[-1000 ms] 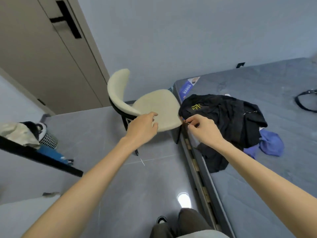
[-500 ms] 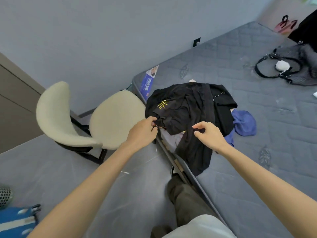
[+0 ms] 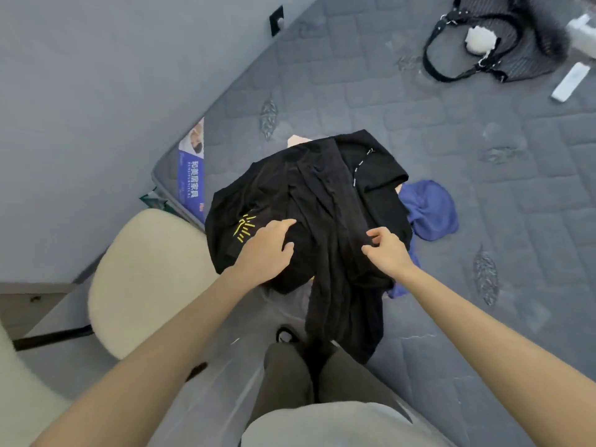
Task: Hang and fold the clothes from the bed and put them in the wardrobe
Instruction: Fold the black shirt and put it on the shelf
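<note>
- A blue label [image 3: 191, 175] on the mattress corner carried white Chinese characters, too blurred to read surely.
- The black clothes [image 3: 322, 188] lay heaped at the bed [image 3: 483, 253] edge, one end hanging over it, with a yellow stitched mark [image 3: 245, 227] showing.
- The left hand [image 3: 267, 250] rested flat on the heap beside that mark, fingers relaxed.
- The right hand [image 3: 387, 250] pinched a fold of the black cloth with curled fingers.
- A blue garment [image 3: 429, 211] lay partly under the heap.
- A cream chair [image 3: 145, 279] stood just beside the bed; a black handbag [image 3: 516, 43] lay well apart.
</note>
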The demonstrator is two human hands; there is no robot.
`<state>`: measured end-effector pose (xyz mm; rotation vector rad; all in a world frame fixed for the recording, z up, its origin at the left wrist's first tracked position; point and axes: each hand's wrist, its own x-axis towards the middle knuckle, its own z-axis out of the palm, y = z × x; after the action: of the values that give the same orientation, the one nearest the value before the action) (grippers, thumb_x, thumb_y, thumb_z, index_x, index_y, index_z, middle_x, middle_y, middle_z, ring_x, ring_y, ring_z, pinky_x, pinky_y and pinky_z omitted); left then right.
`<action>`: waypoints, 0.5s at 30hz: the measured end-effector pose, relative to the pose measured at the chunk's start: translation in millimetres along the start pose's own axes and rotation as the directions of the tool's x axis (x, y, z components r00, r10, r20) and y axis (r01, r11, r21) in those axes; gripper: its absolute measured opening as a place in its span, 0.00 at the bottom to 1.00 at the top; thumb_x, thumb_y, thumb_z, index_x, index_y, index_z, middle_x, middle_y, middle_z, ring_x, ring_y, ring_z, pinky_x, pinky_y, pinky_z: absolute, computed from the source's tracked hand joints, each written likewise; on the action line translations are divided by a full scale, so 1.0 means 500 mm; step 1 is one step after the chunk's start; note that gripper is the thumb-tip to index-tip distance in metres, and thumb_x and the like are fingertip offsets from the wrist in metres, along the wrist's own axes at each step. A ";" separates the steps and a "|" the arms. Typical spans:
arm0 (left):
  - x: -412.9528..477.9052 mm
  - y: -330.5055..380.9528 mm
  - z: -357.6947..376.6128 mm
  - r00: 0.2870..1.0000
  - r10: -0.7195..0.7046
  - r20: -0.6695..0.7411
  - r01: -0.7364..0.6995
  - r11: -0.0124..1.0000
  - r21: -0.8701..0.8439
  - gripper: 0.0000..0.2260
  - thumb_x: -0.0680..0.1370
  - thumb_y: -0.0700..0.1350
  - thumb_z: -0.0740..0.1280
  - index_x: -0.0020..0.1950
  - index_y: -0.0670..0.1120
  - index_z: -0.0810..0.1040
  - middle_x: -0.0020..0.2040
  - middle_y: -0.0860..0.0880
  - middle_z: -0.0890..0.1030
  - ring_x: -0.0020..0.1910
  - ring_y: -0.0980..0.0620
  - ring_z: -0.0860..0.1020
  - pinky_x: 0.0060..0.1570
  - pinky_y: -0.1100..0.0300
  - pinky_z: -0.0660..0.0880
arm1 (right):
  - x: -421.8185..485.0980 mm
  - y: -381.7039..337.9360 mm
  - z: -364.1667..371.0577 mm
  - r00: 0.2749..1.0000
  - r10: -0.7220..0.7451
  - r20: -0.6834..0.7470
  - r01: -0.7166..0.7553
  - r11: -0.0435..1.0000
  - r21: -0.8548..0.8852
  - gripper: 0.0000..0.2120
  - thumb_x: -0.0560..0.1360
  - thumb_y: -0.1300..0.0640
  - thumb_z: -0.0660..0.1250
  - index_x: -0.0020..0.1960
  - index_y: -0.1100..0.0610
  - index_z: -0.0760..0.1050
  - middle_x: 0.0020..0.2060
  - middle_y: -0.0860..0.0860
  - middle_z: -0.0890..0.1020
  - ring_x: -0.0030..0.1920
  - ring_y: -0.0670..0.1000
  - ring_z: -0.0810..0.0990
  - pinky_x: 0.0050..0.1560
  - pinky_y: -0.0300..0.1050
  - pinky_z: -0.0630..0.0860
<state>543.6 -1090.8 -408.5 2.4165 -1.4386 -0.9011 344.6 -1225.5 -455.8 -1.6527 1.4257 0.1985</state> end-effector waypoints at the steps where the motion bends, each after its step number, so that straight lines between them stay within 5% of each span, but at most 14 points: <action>1: 0.035 0.002 0.002 0.999 0.042 0.029 -0.043 0.999 0.031 0.21 0.80 0.45 0.61 0.74 0.48 0.64 0.70 0.47 0.70 0.67 0.47 0.70 0.66 0.49 0.68 | 0.020 0.008 0.001 1.000 0.029 -0.008 -0.029 0.999 0.020 0.20 0.76 0.58 0.66 0.67 0.57 0.69 0.62 0.58 0.74 0.61 0.56 0.74 0.54 0.43 0.67; 9: 0.319 0.023 0.039 0.933 0.260 0.250 -0.331 0.893 0.306 0.23 0.82 0.43 0.57 0.77 0.47 0.58 0.74 0.48 0.64 0.68 0.45 0.67 0.63 0.48 0.69 | 0.147 0.040 0.037 0.977 0.202 -0.062 -0.189 0.967 0.170 0.22 0.76 0.58 0.65 0.69 0.56 0.68 0.62 0.56 0.75 0.59 0.54 0.75 0.49 0.40 0.67; 15: 0.496 0.016 0.108 0.847 0.381 0.371 -0.511 0.777 0.368 0.25 0.81 0.39 0.56 0.78 0.45 0.54 0.77 0.47 0.57 0.76 0.47 0.56 0.70 0.48 0.62 | 0.246 0.049 0.077 0.953 0.288 -0.091 -0.256 0.931 0.262 0.25 0.76 0.57 0.65 0.72 0.55 0.65 0.64 0.55 0.74 0.64 0.55 0.73 0.54 0.41 0.67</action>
<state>591.7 -1297.4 -548.1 2.0881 -2.4493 -0.8750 379.1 -1282.5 -568.6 -1.2799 1.7043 0.0670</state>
